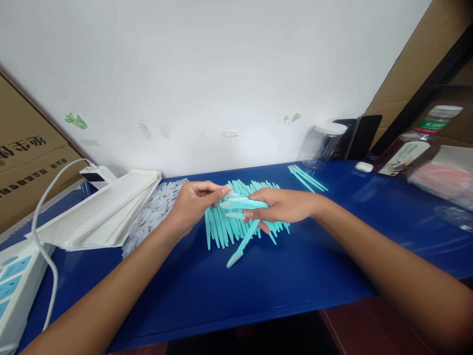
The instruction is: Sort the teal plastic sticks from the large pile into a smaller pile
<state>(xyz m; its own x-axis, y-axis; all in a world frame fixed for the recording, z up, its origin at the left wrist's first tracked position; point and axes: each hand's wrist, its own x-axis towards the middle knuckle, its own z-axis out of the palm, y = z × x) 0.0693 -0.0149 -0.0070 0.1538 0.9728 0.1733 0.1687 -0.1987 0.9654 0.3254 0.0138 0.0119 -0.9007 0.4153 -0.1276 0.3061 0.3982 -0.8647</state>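
Observation:
My right hand [275, 204] is closed around several teal eyebrow razors [246, 203], their pale ends pointing left. Facing it, my left hand [195, 202] has thumb and index finger pinched together close to those ends; what lies between the fingertips is too small to make out. Beneath both hands spreads a pile of teal eyebrow razors [220, 229] laid roughly side by side. One eyebrow razor [244, 244] slants out toward the front from below my right hand, its pale end lowest. Left of my left wrist is a heap of translucent whitish caps [155, 202], partly covered.
White flat bags [107, 212] overlap the caps. A power strip [18, 286] and white cable [37, 217] lie at left. Several razors [306, 178] rest apart, back right. Behind them stand a clear jar [321, 145], a phone [364, 137] and a bottle [410, 148].

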